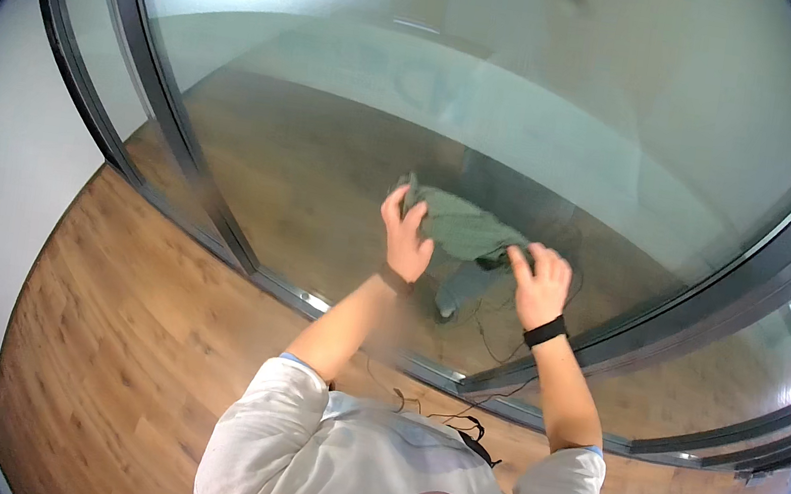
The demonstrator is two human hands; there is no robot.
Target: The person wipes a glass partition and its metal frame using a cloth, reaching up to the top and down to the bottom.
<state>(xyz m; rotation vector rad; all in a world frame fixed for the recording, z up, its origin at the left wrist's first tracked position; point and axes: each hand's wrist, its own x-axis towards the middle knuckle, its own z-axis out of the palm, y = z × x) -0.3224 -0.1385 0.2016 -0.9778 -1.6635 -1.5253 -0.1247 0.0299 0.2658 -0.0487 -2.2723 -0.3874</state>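
Note:
A green cloth (469, 227) is stretched between my two hands in front of a large glass pane (343, 188). My left hand (408, 237) grips its left end, with the fingertips at the cloth's upper corner. At the lower right end, my right hand (542, 281) pinches the other edge between thumb and fingers. A black band (545, 331) circles my right wrist. A small dark patch shows under the cloth beside the right thumb; what it is cannot be made out. Whether the cloth touches the glass is unclear.
Dark metal frames (181, 114) border the pane, with a bottom rail (284, 292) along the wood-look floor (155, 305). Thin cables (452, 416) lie near the rail before me. A white wall (5, 196) stands at left. A leg and shoe show faintly in the glass.

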